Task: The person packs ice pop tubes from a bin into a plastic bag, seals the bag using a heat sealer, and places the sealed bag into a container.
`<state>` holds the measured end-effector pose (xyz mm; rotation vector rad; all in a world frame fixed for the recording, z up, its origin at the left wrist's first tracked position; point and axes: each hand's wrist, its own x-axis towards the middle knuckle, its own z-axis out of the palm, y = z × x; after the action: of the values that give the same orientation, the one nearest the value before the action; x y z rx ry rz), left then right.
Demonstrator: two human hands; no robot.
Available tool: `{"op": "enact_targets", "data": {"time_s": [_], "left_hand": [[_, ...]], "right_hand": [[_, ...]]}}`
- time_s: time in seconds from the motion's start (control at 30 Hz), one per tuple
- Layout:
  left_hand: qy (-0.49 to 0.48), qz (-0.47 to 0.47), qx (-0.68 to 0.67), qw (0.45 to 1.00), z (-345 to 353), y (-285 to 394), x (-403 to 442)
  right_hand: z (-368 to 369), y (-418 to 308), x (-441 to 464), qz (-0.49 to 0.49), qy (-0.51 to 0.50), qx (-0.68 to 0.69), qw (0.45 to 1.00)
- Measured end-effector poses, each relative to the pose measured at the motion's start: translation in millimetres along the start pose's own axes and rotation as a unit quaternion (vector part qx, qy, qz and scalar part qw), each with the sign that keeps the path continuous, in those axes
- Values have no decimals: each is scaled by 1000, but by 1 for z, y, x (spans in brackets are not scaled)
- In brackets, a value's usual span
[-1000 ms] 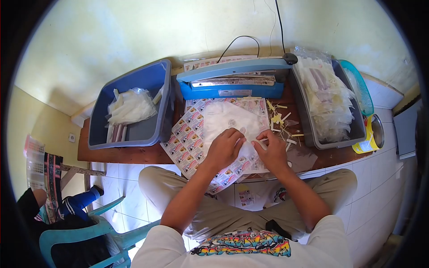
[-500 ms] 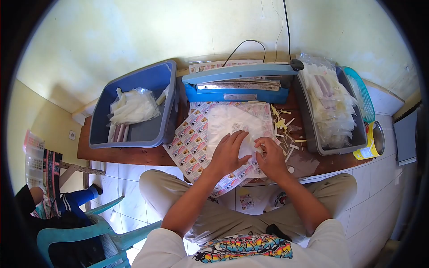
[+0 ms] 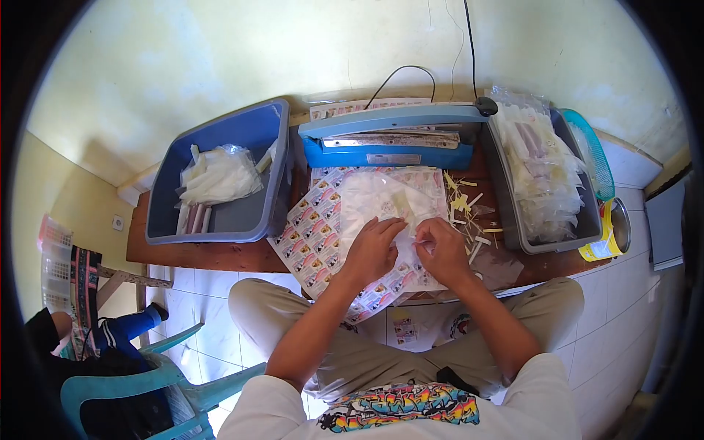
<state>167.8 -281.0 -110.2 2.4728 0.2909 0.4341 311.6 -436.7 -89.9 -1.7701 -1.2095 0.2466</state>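
Clear plastic bags (image 3: 362, 192) lie flat on printed label sheets (image 3: 312, 233) in front of me. My left hand (image 3: 372, 253) rests on the bags, its fingers stretched forward over their lower part. To its right, my right hand (image 3: 443, 253) is closed in a pinch at the bags' right side. Something small and pinkish shows at its fingertips, too small to name. A pale yellowish strip (image 3: 402, 205) lies on the bags just beyond my fingers. Behind them stands a blue sealing machine (image 3: 389, 156) with its lever raised.
A blue-grey bin (image 3: 275, 198) with filled bags is at left, and a grey bin (image 3: 513, 220) piled with packed bags at right. Yellow scraps (image 3: 460, 202), a yellow can (image 3: 606, 233) and a green basket (image 3: 600, 165) are also there. Another person's leg (image 3: 132, 328) shows at lower left.
The view has shifted slightly. My left fingers have come down and closer to my right hand, which has turned over the bags. The pale strip now shows beyond my fingers.
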Motion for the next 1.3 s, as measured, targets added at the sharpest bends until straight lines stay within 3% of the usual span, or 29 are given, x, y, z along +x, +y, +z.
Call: {"op": "enact_targets", "data": {"time_s": [0.1,0.23,0.33,0.4,0.5,0.67,1.0,1.1,1.3], "left_hand": [[-7,-3,14,1000,-1,-6,1],[7,1,9,1000,-5,-1,0],[20,-7,18,1000,-6,1,1],[25,-15,26,999,-5,-3,1],[-1,5,41,999,-4,-11,0],[-34,9,39,999,-6,-13,-1],[-46,-12,-15,999,-21,-8,-2],[-29,-11,-21,999,-22,-8,-5],[110,4,-69,992,-46,6,-7]], "right_hand": [[-3,10,1,-14,-52,18,998],[-8,6,2,-1,-48,-30,998],[-14,-3,7,76,-81,-75,991],[-18,-14,13,-14,-32,-200,979],[-14,-11,19,-89,-6,-279,956],[1,31,17,-73,-60,-226,970],[5,30,28,-36,-86,-227,969],[4,32,25,-63,-73,-212,973],[-23,-38,25,-149,-44,-197,968]]}}
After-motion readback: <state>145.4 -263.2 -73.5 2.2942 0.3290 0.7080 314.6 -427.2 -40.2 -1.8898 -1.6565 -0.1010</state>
